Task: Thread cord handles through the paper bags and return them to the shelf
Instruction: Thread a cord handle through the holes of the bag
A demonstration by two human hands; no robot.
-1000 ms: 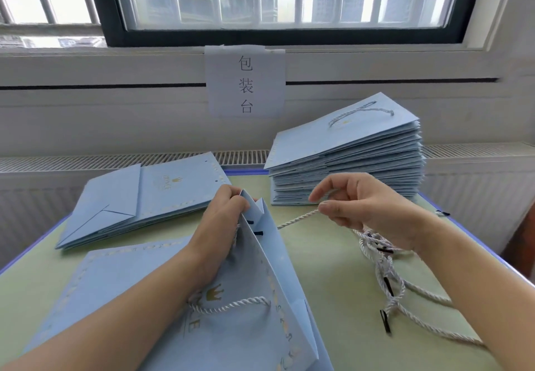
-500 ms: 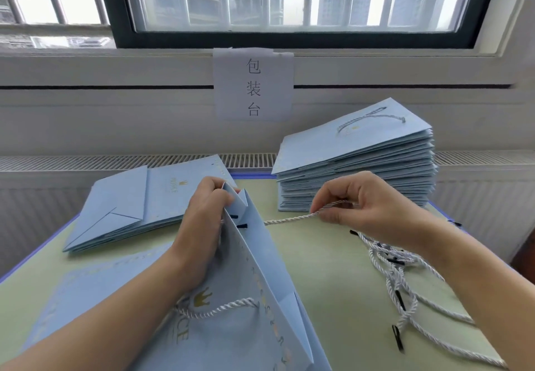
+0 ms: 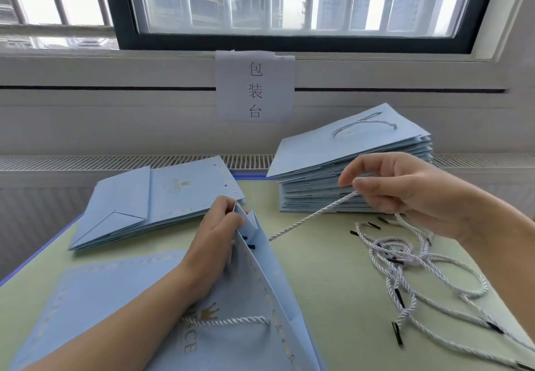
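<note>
Between right-hand fingers (image 3: 366, 186), white cord (image 3: 312, 216), taut

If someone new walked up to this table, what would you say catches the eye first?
Probably the white cord stretched taut between the right hand, which pinches it, and the open pale-blue paper bag held at its mouth by the left hand. Next, the tall stack of finished bags behind, by the wall.

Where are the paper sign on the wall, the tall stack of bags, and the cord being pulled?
paper sign (image 3: 255, 86): head view, its middle, on the characters.
tall stack of bags (image 3: 341, 144): head view, top bag's face.
cord (image 3: 312, 216): head view, taut middle stretch.
</note>
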